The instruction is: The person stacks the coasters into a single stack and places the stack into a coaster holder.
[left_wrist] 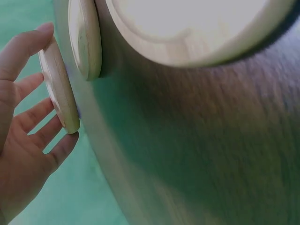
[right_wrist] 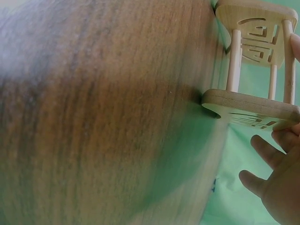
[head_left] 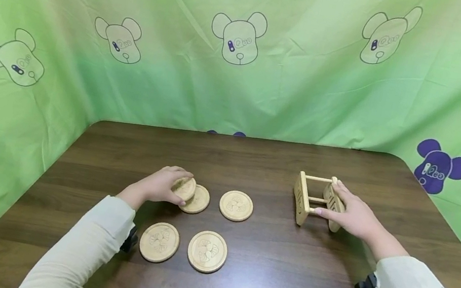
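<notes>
My left hand [head_left: 160,184] holds a round wooden coaster [head_left: 185,188] by its edge, thumb on one side and fingers on the other. In the left wrist view that coaster [left_wrist: 60,89] is tilted up off the table. Just beyond it, partly hidden behind it in the head view, lies a second coaster [head_left: 200,201]. My right hand [head_left: 354,215] grips the near-right side panel of a small wooden coaster rack [head_left: 301,200], thumb against a rod. The right wrist view shows the rack [right_wrist: 255,101] with cut-out patterns in its two panels, joined by rods.
Three more coasters with carved leaf patterns lie flat: one [head_left: 236,206] right of the left hand, two [head_left: 159,242] [head_left: 207,251] nearer me. The dark wooden table [head_left: 256,262] ends at a green printed cloth [head_left: 169,71] behind and at the sides.
</notes>
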`<state>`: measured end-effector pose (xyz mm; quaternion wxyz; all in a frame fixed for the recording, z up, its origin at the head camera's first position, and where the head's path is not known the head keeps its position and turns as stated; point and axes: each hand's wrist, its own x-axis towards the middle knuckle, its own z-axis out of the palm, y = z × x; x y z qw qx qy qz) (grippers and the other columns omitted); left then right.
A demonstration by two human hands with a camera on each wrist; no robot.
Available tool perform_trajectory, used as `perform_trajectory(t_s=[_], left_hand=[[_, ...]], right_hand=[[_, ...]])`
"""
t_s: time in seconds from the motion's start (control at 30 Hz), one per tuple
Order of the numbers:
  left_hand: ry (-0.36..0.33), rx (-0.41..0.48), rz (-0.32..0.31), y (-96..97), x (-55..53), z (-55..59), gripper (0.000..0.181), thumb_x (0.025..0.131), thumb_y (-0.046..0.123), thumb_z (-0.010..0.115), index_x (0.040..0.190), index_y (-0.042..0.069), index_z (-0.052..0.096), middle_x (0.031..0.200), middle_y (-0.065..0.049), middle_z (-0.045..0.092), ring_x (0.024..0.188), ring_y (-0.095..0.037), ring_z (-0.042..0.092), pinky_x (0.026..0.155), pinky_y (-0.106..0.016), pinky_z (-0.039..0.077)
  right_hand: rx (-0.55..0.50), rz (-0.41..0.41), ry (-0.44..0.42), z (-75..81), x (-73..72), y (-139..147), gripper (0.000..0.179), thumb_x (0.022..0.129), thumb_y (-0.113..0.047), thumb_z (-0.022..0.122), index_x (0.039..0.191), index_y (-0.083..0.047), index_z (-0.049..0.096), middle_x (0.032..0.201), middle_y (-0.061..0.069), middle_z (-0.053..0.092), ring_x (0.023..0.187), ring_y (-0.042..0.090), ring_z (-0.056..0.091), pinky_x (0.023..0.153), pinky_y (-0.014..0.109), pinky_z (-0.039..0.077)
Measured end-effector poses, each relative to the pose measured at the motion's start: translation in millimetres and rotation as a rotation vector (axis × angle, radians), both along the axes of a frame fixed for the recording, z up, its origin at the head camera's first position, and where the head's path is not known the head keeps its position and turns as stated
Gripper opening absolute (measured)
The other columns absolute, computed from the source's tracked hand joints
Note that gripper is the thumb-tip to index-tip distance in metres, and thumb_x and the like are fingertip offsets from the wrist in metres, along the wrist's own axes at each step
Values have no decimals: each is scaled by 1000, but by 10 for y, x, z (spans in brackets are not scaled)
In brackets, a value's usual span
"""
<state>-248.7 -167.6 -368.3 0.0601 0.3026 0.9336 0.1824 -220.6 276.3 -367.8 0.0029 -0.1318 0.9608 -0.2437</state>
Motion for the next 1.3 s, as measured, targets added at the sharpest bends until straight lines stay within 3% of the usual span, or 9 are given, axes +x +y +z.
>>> perform_trajectory(t_s=[0.73,1.0,1.3], left_hand=[[1,-34,-70,209,-25,-35,67,66,24,72,124,2,45,119,-14,46,110,-32,38,90,-40,31],[-26,-57,-72,259,-20,-67,68,66,25,72,125,5,45,120,-15,44,110,-32,38,90,-41,31],[-9,-86,-73,265,-26,-126,69,64,27,73,124,6,47,119,-14,45,109,-31,40,89,-40,31]], right_hand=[[5,-9,-21,34,15,-25,90,74,-47,61,134,6,19,138,25,10,117,49,18,90,57,18],[-1,-3,-13,45,29,-25,90,74,-45,61,133,8,19,138,25,10,116,49,19,90,57,19],[14,-2,-14,22,6,-17,90,74,-46,61,133,7,19,138,23,10,116,49,19,89,57,19]])
